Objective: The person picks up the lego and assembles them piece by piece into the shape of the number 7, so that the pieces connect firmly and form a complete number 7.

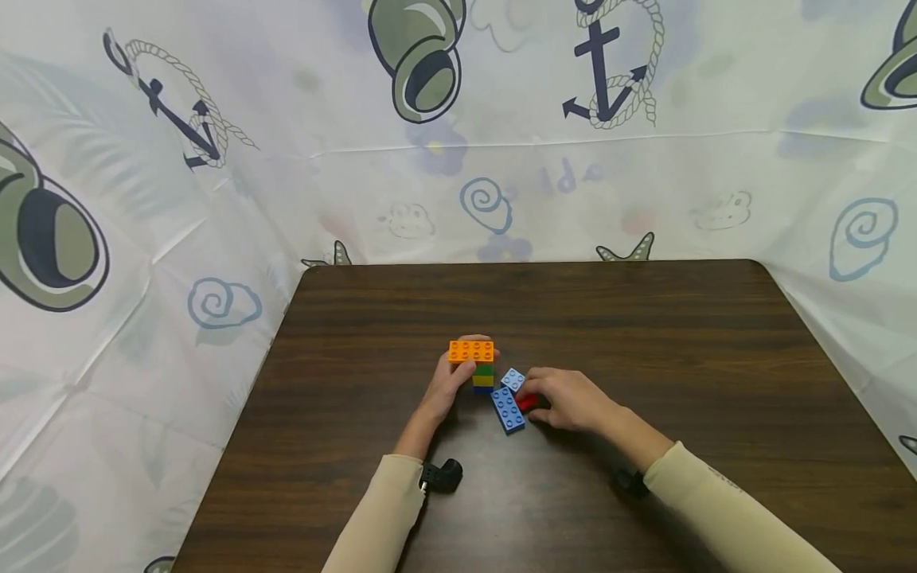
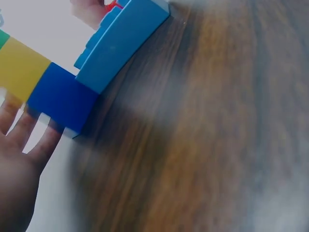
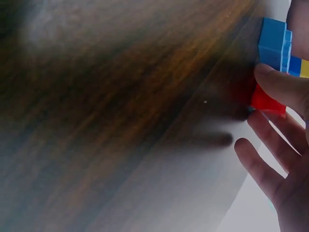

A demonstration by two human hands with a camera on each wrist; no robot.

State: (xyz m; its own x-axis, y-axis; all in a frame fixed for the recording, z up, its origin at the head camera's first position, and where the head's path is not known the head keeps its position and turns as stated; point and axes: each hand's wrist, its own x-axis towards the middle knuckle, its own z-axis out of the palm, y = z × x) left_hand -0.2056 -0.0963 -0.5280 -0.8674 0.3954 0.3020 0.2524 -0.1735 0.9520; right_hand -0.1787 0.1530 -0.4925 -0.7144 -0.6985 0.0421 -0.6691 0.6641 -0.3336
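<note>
My left hand (image 1: pixel 438 391) holds a tower of toy building bricks, its thumb across the front. An orange brick (image 1: pixel 470 347) tops the tower and juts out to the left. Below it come a green brick (image 1: pixel 485 370), a yellow brick (image 2: pixel 21 67) and a dark blue brick (image 2: pixel 63 99). With thumb and fingertips, my right hand (image 1: pixel 569 400) pinches a red brick (image 3: pixel 266 100) low over the table, partly hidden by the fingers. Between the hands lie a long light blue brick (image 1: pixel 508 411) and a smaller light blue brick (image 1: pixel 513 379), studs up.
The dark wooden table (image 1: pixel 616 318) runs out around both hands. Behind it and to the left hangs a white patterned cloth (image 1: pixel 286 103). A black wrist camera (image 1: pixel 442 476) sits on the left wrist, another below the right wrist.
</note>
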